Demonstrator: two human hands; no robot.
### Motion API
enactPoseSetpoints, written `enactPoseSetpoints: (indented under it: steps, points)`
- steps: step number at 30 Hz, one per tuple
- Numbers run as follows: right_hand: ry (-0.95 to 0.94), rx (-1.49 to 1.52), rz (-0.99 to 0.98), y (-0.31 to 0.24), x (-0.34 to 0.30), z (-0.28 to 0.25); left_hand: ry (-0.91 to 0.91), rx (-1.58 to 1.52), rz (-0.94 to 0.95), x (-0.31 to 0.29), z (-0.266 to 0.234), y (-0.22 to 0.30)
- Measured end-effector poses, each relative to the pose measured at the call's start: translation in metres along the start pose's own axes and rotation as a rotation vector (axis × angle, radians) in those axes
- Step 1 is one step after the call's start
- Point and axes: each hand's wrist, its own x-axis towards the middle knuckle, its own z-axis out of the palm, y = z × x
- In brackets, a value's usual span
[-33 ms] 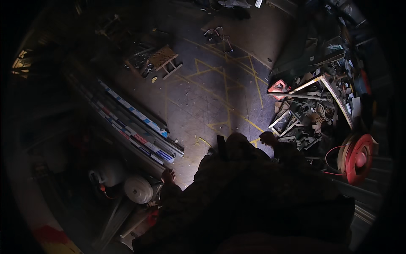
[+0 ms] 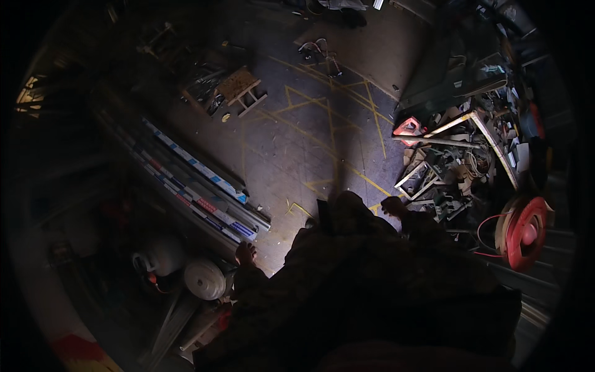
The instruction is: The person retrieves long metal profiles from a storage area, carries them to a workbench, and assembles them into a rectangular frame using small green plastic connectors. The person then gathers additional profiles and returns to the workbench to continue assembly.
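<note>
Pale disc (image 2: 204, 279): 1 | red reel (image 2: 515, 240): 1 | left hand (image 2: 246, 253), right hand (image 2: 393, 206): fingers can't tell, dim

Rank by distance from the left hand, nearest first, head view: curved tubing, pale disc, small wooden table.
From the left hand:
1. Pale disc: just to its left.
2. Small wooden table: well ahead on the floor.
3. Curved tubing: farther ahead, to the right.

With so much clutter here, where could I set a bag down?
Mostly bare floor, marked with yellow lines, lies between the long bars and the scrap heap. Crowded: that heap, and beside the left hand, around the round disc.
</note>
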Motion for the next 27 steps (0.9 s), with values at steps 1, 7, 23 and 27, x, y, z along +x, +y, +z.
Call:
enactPoseSetpoints:
  steps: [1, 7, 23, 27]
  points:
    - [-0.034, 0.192, 0.122, 0.011, 0.008, 0.001, 0.060, 0.077, 0.093, 0.010, 0.035, 0.023]
    - [-0.029, -0.127, 0.020, 0.010, 0.099, -0.021, -0.297, 0.040, -0.076, 0.093, 0.178, 0.141]
    - [0.159, 0.024, -0.292, -0.411, 0.533, -0.319, 0.006, 0.329, -0.195, 0.240, 0.432, 0.338]
    - [0.104, -0.391, -0.564, -0.448, 0.627, -0.335, 0.034, 0.288, -0.197, 0.322, 0.486, 0.407]
